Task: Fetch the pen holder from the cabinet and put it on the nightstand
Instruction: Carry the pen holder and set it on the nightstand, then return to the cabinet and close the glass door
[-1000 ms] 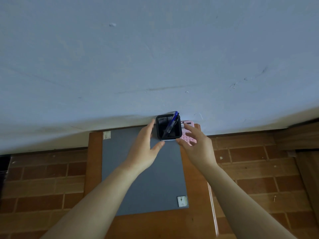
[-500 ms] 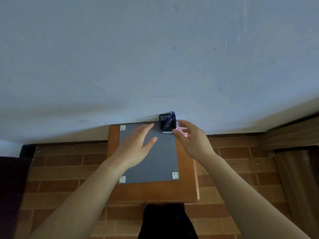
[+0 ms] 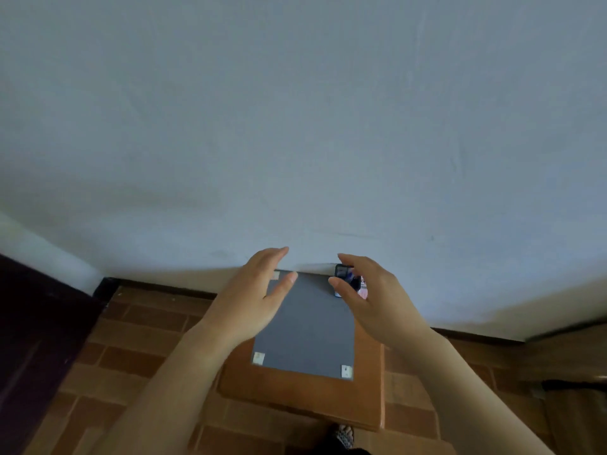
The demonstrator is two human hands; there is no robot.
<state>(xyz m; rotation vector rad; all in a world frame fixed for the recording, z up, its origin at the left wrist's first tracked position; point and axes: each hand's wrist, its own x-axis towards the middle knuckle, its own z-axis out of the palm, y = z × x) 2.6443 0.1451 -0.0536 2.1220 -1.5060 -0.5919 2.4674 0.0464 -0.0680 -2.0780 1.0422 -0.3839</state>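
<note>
The black mesh pen holder [image 3: 342, 273] with a blue pen stands at the far right corner of the wooden nightstand [image 3: 295, 394], against the wall. A grey mat [image 3: 308, 330] covers most of the nightstand top. My right hand [image 3: 371, 297] hovers above and in front of the holder, fingers apart, hiding most of it; it holds nothing. My left hand [image 3: 254, 297] floats over the mat's left side, open and holding nothing.
A pink item [image 3: 363, 290] lies beside the holder, mostly hidden by my right hand. A pale blue wall rises behind. Dark furniture [image 3: 36, 339] stands at the left, a wooden piece [image 3: 571, 372] at the right. The floor is brick tile.
Both hands have drawn back from the pen holder, which stays on the nightstand. The view has pulled away and risen, so the nightstand looks smaller.
</note>
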